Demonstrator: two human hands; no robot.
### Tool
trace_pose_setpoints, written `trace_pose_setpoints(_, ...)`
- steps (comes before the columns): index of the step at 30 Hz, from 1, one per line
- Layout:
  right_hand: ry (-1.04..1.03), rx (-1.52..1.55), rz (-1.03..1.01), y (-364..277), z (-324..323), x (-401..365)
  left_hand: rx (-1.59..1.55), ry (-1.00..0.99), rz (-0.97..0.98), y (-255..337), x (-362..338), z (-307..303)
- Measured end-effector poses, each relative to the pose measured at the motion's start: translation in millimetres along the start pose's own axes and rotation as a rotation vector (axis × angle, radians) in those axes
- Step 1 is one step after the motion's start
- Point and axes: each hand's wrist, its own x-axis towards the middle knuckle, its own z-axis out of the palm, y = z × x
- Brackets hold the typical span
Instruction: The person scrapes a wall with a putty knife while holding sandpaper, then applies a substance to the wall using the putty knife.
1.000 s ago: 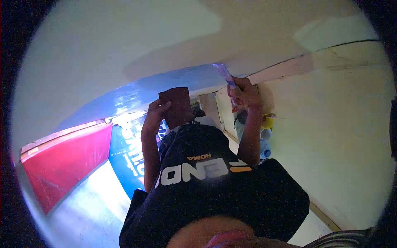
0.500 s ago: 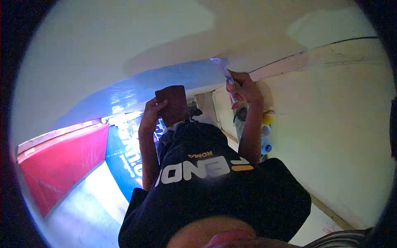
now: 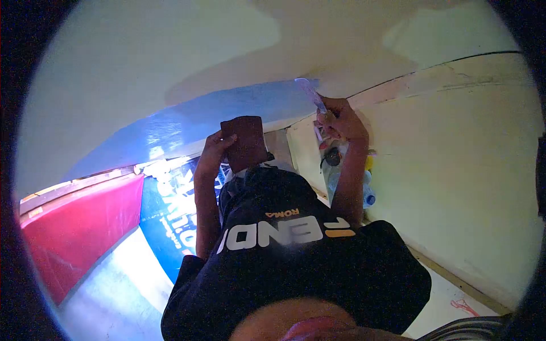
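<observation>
My left hand (image 3: 214,150) grips a flat, dark brown rectangular board (image 3: 246,142) by its left edge, thumb across its near face. The board is held up in front of my dark shirt. On the right, my right hand (image 3: 344,119) is closed round a narrow, flat tool with a pale violet blade (image 3: 310,93); I cannot tell its exact kind. Its tip overlaps the right end of a glossy blue band (image 3: 210,105) on the pale wall (image 3: 142,51). My fingers hide the tool's lower part.
A plastic bottle (image 3: 368,196) and other small items stand below my right forearm, beside the cream side wall (image 3: 455,165). Red sheeting (image 3: 85,227) and a dark blue printed banner (image 3: 162,221) hang at the left. A wooden strip (image 3: 455,278) runs along the lower right.
Both hands have shifted slightly right in the view, still holding the board and the flat tool. The tool's tip stays near the right end of the blue band.
</observation>
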Motion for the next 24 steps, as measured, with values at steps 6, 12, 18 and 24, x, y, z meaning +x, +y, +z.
trace_pose_setpoints(6, -0.005, -0.03, -0.098, 0, -3, 2, -0.021, -0.047, 0.045, 6, 3, -5)
trace_pose_setpoints(12, 0.027, -0.021, -0.013, -3, -2, -2, -0.039, -0.036, -0.012, 3, 10, -5)
trace_pose_setpoints(18, 0.015, -0.1, 0.01, -13, -3, -3, -0.024, -0.074, 0.046, 6, 7, -5)
trace_pose_setpoints(24, 0.0, -0.11, -0.046, -1, -9, 2, -0.037, -0.068, 0.053, -4, 13, -11)
